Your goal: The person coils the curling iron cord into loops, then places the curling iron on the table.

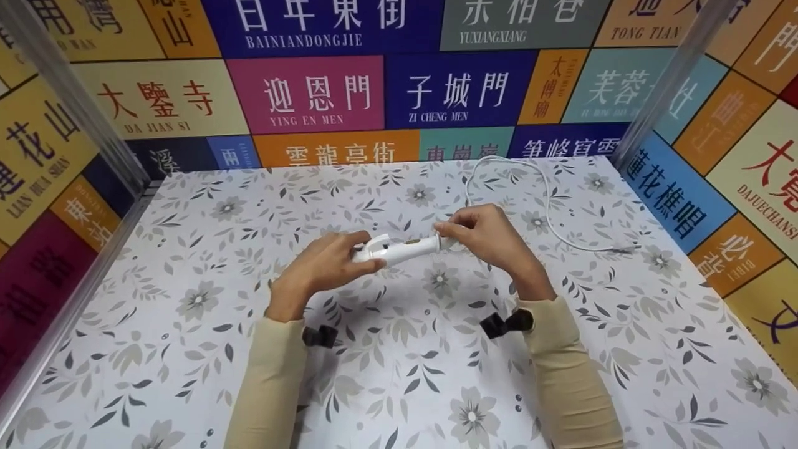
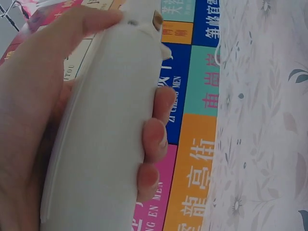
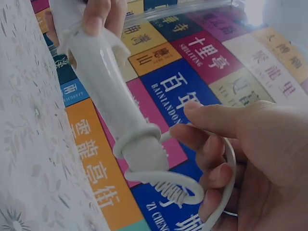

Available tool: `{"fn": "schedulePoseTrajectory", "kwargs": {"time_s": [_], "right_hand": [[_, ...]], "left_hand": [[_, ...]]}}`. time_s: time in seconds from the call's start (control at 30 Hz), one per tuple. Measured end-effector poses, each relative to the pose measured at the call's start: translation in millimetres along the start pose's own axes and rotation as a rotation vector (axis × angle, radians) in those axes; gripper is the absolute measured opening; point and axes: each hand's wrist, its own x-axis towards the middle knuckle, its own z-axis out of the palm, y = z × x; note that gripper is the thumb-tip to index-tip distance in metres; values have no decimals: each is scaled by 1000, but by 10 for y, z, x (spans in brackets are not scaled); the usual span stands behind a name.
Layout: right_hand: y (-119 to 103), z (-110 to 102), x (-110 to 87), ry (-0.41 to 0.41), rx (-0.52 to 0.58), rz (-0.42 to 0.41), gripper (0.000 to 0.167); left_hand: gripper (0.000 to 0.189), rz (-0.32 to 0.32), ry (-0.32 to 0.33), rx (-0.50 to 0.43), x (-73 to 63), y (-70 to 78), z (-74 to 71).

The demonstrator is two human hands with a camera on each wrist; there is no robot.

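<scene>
"Where's the white device (image 1: 405, 251), and which way does it point?"
"Above the flowered surface (image 1: 349, 399), long axis running crosswise between the hands. Its cord end points toward the right hand (image 1: 489, 234), slightly higher in the head view."
"Who grips what?"
"The left hand (image 1: 330, 259) wraps the device's body; the right pinches the cord (image 1: 592, 249), which loops about that end."
"Count?"
"1 device, 1 cord, 2 hands, 2 black wrist mounts (image 1: 321, 337)."
</scene>
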Motion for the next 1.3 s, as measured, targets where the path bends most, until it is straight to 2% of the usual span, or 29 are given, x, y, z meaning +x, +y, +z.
{"fn": "schedulePoseTrajectory", "kwargs": {"time_s": [0.1, 0.27, 0.4, 0.5, 0.7, 1.0, 1.17, 1.3], "right_hand": [[-105, -1, -42, 1, -63, -16, 26], [-236, -7, -131, -29, -151, -34, 27], [-300, -3, -182, -141, -156, -33, 28], [-288, -3, -189, -238, -138, -62, 28], [-143, 11, -116, -381, -70, -156, 27], [175, 96, 64, -516, 83, -187, 33], [320, 118, 135, -542, 139, -192, 32], [456, 141, 186, -525, 195, -132, 29]], "left_hand": [[39, -12, 19, 10, -5, -11, -14], [38, 12, 43, -16, -4, -74, -33], [37, 5, 61, -30, -5, -108, -61], [34, -17, 72, -63, -14, -121, -83], [33, -33, 107, -125, -34, -121, -111], [34, -57, 135, -180, -76, -110, -153], [34, -49, 151, -193, -96, -83, -172], [34, -26, 156, -224, -106, -68, -179]]}}
